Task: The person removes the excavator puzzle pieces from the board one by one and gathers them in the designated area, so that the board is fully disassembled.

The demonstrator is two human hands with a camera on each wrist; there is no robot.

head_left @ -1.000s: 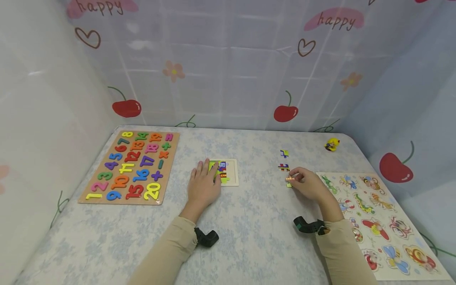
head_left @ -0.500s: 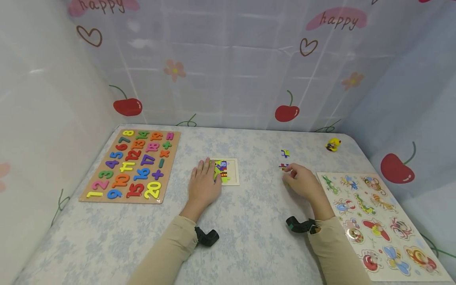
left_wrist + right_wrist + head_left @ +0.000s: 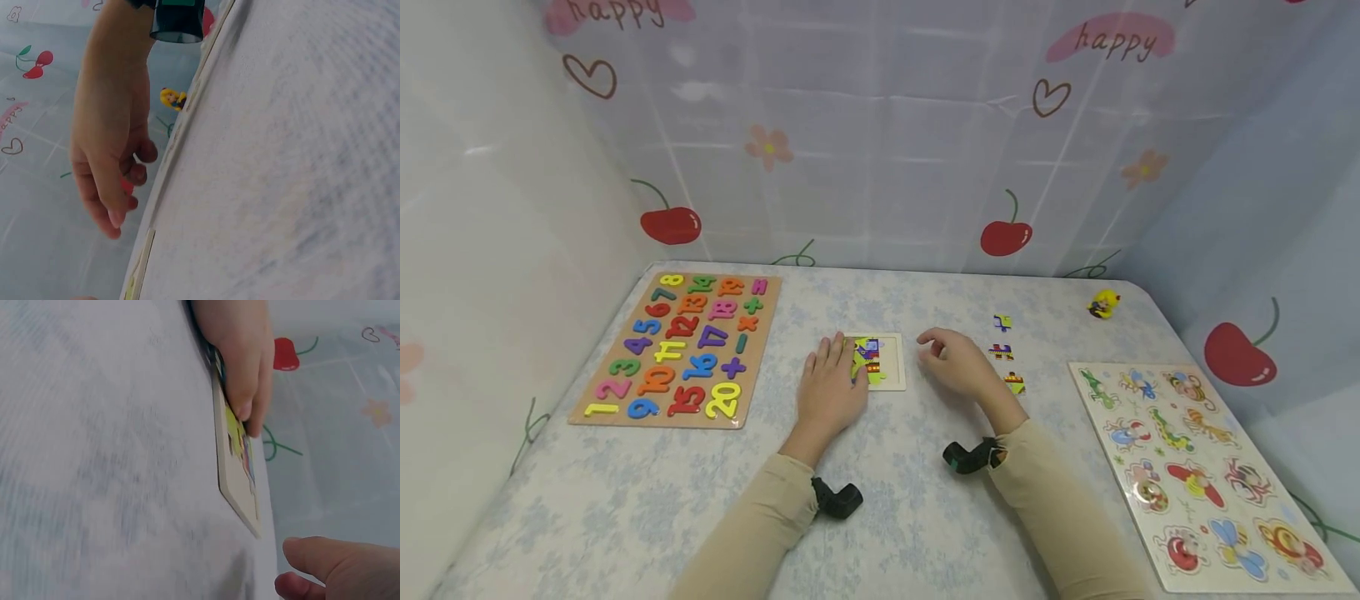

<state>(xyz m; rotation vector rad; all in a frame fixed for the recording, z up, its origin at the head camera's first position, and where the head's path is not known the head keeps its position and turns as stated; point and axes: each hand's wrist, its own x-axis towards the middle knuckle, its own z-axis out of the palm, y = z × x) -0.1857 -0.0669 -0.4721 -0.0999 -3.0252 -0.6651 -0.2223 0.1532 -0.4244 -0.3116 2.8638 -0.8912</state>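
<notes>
My left hand (image 3: 832,389) rests with extended fingers over the left part of a small wooden jigsaw tray (image 3: 896,362). The tray's right side shows bare wood beside fitted, brightly coloured pieces (image 3: 871,350); the left part is hidden under the hand. Just right of the tray hovers my right hand (image 3: 957,364), its fingers loosely bent and no piece visible in them; in the left wrist view this hand (image 3: 112,150) is above the tabletop. Three loose jigsaw pieces lie in a column to its right: a top piece (image 3: 1003,322), a middle piece (image 3: 1001,352) and a lower piece (image 3: 1014,382).
A number board (image 3: 677,354) with coloured digits lies at the left. An insect picture board (image 3: 1195,475) covers the right front of the table. Toward the back right corner stands a small yellow-haired figurine (image 3: 1103,304). A printed curtain (image 3: 880,142) hangs behind the table.
My right hand has moved left from the loose pieces to beside the tray, uncovering the lower and middle pieces. My left hand has stayed on the tray.
</notes>
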